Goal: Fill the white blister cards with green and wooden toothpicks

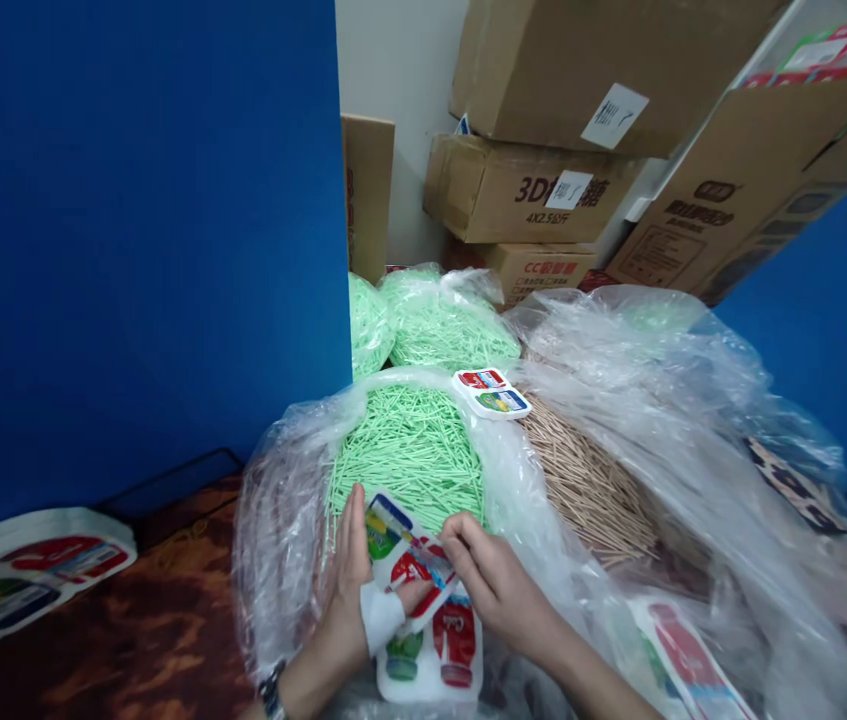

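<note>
While the left hand (352, 595) supports the printed pouch (423, 580) with straight fingers along one side and its thumb across the front, the right hand (487, 575) curls inward, apparently pinching the opposite edge. The pouch sits between them at the near side of the green sticks (408, 440), overlapping a second pouch (457, 645) below. The white wrap (380, 617) around the left thumb's base could dull that grip and let the pouch slip, while too hard a pull from the right might crease or tear its edge. Loose clear plastic (524, 510) near the right wrist could snag; a tug there might tip the stacked pouches (494, 393) onto the brown sticks (592, 485).
</note>
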Demonstrator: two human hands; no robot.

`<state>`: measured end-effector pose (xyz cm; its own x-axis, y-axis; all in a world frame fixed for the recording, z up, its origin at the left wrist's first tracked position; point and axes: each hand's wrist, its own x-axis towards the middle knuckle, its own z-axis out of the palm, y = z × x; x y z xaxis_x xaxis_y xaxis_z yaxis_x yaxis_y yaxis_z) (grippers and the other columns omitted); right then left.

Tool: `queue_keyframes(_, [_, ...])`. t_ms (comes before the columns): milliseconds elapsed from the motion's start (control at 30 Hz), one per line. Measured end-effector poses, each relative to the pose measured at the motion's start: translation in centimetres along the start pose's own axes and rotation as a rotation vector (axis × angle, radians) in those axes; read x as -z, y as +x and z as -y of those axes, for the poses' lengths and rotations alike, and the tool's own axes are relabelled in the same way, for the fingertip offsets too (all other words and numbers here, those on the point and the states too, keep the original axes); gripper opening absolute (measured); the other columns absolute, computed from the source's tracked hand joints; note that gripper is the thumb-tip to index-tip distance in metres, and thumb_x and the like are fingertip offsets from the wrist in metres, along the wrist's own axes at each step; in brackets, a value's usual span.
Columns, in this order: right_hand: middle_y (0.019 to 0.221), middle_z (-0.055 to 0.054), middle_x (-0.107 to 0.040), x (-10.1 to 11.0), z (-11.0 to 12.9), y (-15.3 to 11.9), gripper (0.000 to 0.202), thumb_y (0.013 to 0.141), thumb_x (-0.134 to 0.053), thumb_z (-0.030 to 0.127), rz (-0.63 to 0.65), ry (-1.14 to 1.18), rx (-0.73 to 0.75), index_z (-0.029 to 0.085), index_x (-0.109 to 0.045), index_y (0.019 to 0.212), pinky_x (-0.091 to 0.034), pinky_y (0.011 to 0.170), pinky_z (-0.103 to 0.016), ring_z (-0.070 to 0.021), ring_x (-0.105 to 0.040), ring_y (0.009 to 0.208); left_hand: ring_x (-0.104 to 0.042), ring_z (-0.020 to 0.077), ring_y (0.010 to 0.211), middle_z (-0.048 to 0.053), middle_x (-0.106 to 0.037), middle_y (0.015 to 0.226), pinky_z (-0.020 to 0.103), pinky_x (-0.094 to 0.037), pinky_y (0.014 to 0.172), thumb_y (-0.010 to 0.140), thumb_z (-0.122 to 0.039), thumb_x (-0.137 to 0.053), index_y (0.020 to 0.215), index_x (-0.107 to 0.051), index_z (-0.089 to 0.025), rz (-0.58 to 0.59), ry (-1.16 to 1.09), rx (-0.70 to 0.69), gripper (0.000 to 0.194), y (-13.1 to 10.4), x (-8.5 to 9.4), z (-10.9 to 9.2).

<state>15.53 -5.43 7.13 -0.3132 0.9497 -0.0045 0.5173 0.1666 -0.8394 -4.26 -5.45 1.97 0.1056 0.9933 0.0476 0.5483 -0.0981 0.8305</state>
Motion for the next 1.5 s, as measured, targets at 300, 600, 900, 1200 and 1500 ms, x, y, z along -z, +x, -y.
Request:
queue_keyframes(300, [0.084, 0.002, -0.064, -1.5, -0.6, 0.7, 0.045, 0.083, -0.060, 0.050, -0.315, 0.903, -0.314, 0.028, -0.041, 0.118, -0.049, 0.063, -0.028, -0.0163, -0.063, 0.070, -0.068, 0.0190, 0.058, 0.003, -0.072, 0.070, 0.027, -0.053, 0.054, 0.077, -0.045, -0.069, 0.089, -0.063, -0.015, 0.068, -0.954, 0.398, 0.033, 2.0, -0.4, -1.9])
queue_keyframes(600, [0.087, -0.006, -0.071, -3.3, 0.3, 0.8, 0.036, 0.082, -0.064, 0.046, -0.216, 1.201, -0.299, 0.019, -0.058, 0.105, -0.054, 0.069, -0.035, -0.0209, -0.068, 0.076, -0.071, 0.0259, 0.086, 0.008, -0.076, 0.087, 0.036, -0.056, 0.079, 0.080, -0.045, -0.066, 0.095, -0.067, -0.015, 0.116, -1.273, 0.548, 0.034, 2.4, -1.9, -3.1])
queue_keyframes(900, [0.080, -0.003, -0.067, -0.9, -0.7, -0.4, 0.014, 0.093, -0.049, 0.027, -0.412, 0.114, 0.123, 0.020, -0.061, 0.095, -0.048, 0.068, -0.024, -0.0157, -0.062, 0.073, -0.037, 0.0352, 0.134, 0.016, -0.045, 0.144, 0.044, -0.036, 0.108, 0.062, -0.069, -0.067, 0.141, -0.037, -0.019, 0.034, -0.830, 0.120, 0.098, 2.8, -1.0, 1.8])
queue_keyframes(1200, [0.078, -0.001, -0.063, -4.0, 0.6, -0.3, 0.024, 0.095, -0.043, 0.038, -0.122, 0.462, -0.018, 0.019, -0.057, 0.089, -0.046, 0.065, -0.023, -0.0133, -0.058, 0.070, -0.067, 0.0270, 0.090, 0.011, -0.071, 0.100, 0.035, -0.052, 0.081, 0.062, -0.052, -0.079, 0.123, -0.057, -0.016, 0.396, -0.857, 0.177, 0.074, 0.2, -1.1, -0.8])
queue_keyframes(1500, [0.075, 0.000, -0.062, 0.3, 0.7, 0.8, 0.015, 0.086, -0.058, 0.033, -0.217, 0.040, 0.124, 0.019, -0.061, 0.088, -0.040, 0.063, -0.022, -0.0127, -0.056, 0.068, -0.063, 0.0197, 0.061, 0.001, -0.070, 0.064, 0.027, -0.051, 0.060, 0.061, -0.034, -0.079, 0.067, -0.069, -0.016, 0.285, -0.626, 0.310, 0.021, 2.0, -0.1, -4.4])
